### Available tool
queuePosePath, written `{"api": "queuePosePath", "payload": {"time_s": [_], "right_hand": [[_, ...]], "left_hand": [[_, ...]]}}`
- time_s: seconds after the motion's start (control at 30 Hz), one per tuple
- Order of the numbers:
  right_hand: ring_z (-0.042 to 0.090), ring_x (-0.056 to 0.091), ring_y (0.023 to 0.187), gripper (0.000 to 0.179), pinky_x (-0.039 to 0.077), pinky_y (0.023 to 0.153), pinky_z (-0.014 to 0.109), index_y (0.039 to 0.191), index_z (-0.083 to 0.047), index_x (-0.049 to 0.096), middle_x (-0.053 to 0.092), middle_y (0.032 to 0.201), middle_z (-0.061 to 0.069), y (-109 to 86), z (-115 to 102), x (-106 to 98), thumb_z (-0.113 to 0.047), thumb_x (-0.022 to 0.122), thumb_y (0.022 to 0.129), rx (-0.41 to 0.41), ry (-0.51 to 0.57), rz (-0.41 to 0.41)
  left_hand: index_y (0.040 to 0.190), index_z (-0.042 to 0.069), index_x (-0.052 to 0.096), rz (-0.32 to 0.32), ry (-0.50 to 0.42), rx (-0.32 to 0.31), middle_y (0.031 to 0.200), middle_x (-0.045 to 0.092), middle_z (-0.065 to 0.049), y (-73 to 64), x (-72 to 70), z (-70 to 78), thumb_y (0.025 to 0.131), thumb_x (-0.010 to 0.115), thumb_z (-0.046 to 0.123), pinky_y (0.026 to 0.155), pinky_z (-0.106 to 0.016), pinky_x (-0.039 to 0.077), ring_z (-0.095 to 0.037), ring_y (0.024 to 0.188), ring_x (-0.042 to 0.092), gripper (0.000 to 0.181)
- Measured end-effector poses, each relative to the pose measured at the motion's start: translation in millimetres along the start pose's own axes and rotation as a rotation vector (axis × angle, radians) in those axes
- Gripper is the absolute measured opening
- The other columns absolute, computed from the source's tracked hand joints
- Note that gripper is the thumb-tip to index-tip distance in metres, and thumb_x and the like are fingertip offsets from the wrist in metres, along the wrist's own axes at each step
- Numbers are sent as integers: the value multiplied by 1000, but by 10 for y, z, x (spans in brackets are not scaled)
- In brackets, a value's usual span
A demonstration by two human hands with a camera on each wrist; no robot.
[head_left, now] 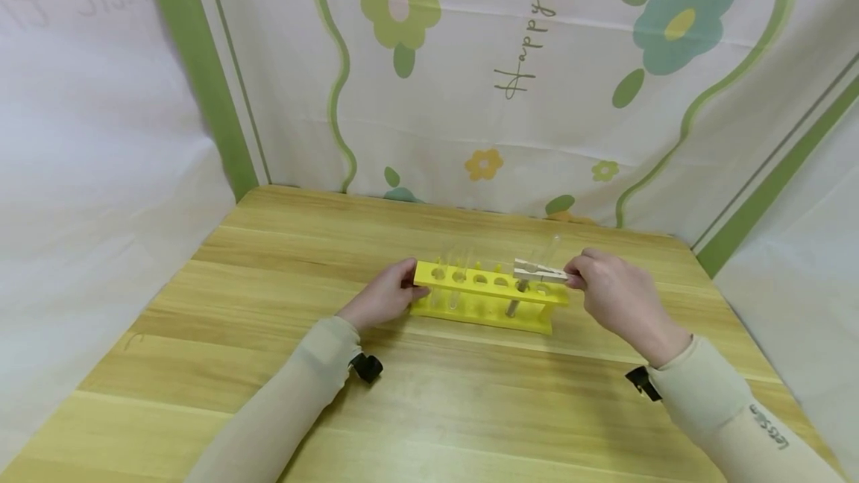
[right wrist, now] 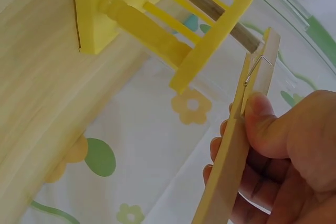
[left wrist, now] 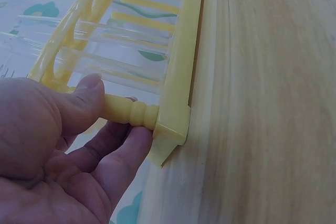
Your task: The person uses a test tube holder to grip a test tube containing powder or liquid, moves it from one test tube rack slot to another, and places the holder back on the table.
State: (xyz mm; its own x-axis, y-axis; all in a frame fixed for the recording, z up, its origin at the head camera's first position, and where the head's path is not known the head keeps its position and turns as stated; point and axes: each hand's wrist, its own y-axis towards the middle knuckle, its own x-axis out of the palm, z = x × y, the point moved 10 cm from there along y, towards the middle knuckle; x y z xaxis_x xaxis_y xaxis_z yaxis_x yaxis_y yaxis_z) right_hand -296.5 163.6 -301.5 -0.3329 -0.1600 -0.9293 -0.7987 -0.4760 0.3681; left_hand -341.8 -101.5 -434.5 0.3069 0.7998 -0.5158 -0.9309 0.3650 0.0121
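A yellow test tube rack (head_left: 483, 319) stands on the wooden table. My left hand (head_left: 382, 297) grips its left end post (left wrist: 121, 109) between thumb and fingers. In my right hand (head_left: 622, 302) is a wooden test tube clamp (right wrist: 231, 145), pinched along its handle. The clamp's jaws sit around the upper part of a test tube (right wrist: 197, 1) with dark grey contents, close above the rack's top bar. That tube stands in a hole toward the rack's right end. Two clear test tubes (left wrist: 118, 69) stand in holes near my left hand.
The light wooden table (head_left: 429, 408) runs back to a white cloth backdrop (head_left: 443, 118) with printed flowers, and more white cloth hangs at both sides. A black wrist camera mount (head_left: 366, 367) is on the left sleeve, another (head_left: 643, 383) on the right.
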Motion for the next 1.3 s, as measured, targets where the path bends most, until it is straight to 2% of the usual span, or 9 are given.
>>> {"api": "queuePosePath", "payload": {"time_s": [0.37, 0.7, 0.87, 1.0, 1.2, 1.3], "right_hand": [[25, 66, 66, 3, 50, 49, 42, 89, -4, 73, 66, 81, 3, 34, 34, -225, -5, 74, 87, 29, 13, 33], [28, 66, 67, 4, 51, 51, 46, 88, -4, 72, 67, 83, 6, 63, -2, -474, -3, 75, 85, -7, -6, 125], [28, 64, 63, 4, 48, 47, 47, 86, -6, 72, 66, 82, 4, 57, -19, -633, -5, 76, 85, -25, -14, 186], [26, 63, 61, 5, 45, 44, 48, 87, -7, 72, 66, 81, 2, 47, 5, -760, -6, 76, 85, -8, -24, 208], [24, 60, 60, 7, 43, 42, 44, 89, -8, 72, 63, 78, 1, 27, 98, -874, -7, 77, 84, 44, -31, 177], [23, 59, 61, 8, 40, 41, 40, 91, -7, 73, 64, 80, 1, 17, 155, -904, -6, 77, 84, 74, -17, 153]], "left_hand": [[94, 8, 50, -8, -9, 0, 87, 56, -8, -11, -5, 11, 100, 61, 17, 65, -32, 44, -20, 75, 52, 16], [94, 9, 50, 1, 11, 8, 87, 56, -6, -15, -18, 25, 100, 62, 18, 66, -33, 44, -20, 76, 52, 16], [95, 10, 51, 1, 17, 13, 89, 57, -5, -23, -18, 33, 99, 63, 18, 68, -33, 45, -20, 79, 53, 15], [97, 11, 53, -3, 16, 18, 91, 59, -4, -24, -15, 38, 100, 62, 18, 70, -34, 46, -20, 80, 54, 12], [106, 15, 58, -4, 4, 32, 101, 63, 1, -24, -8, 52, 100, 62, 15, 78, -35, 48, -19, 88, 56, 8], [103, 14, 57, -7, 5, 37, 97, 62, -1, -25, -7, 53, 100, 62, 15, 75, -35, 48, -19, 85, 55, 6]]}}
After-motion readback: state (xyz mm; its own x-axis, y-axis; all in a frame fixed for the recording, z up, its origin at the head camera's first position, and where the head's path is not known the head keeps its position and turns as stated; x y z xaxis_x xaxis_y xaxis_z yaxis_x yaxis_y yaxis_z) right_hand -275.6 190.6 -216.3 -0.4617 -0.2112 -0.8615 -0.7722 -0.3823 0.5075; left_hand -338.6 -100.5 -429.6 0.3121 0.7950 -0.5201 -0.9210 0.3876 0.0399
